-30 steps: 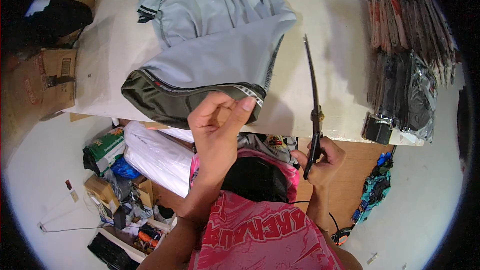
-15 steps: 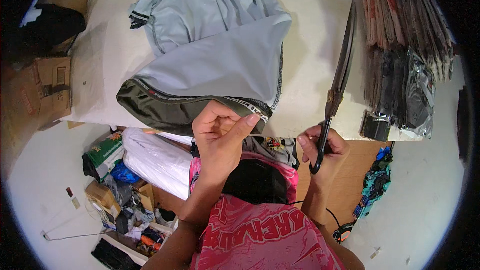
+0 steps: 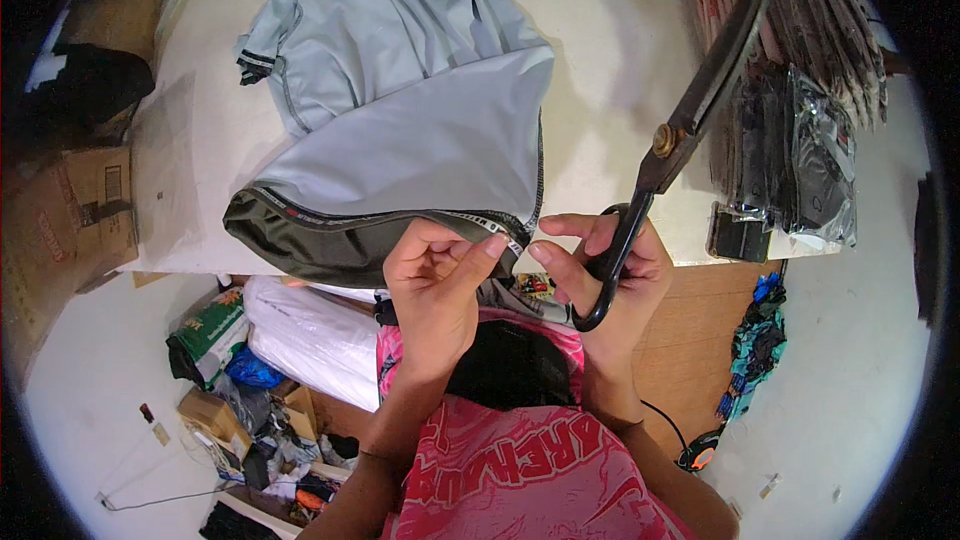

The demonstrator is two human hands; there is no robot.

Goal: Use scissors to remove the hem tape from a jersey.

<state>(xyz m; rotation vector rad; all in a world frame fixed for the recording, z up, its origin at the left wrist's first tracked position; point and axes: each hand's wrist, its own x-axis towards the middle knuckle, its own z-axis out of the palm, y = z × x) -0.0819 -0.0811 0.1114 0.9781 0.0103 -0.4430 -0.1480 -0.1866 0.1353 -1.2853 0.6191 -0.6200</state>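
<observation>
A light grey garment [image 3: 400, 140] lies on the table with a dark olive hem band [image 3: 310, 238] at its near end. Printed tape runs along the seam of that band. My left hand [image 3: 435, 290] pinches the band's right end between thumb and fingers. My right hand [image 3: 630, 285] has large dark scissors [image 3: 680, 130] hooked by their handle loops over its fingers, blades pointing away to the far right and looking closed. The right thumb and forefinger reach out beside the garment's corner; whether they touch it, I cannot tell.
Stacks of plastic-wrapped packages [image 3: 790, 150] stand at the table's right. A cardboard box [image 3: 75, 210] sits at the left. Below the table edge are a white wrapped bundle [image 3: 315, 335], a green bag [image 3: 210, 335] and several loose items. A cloth pile [image 3: 755, 355] lies lower right.
My right hand has moved left and up to the garment's corner, the scissors tilting further right with it. My left hand keeps its pinch on the band.
</observation>
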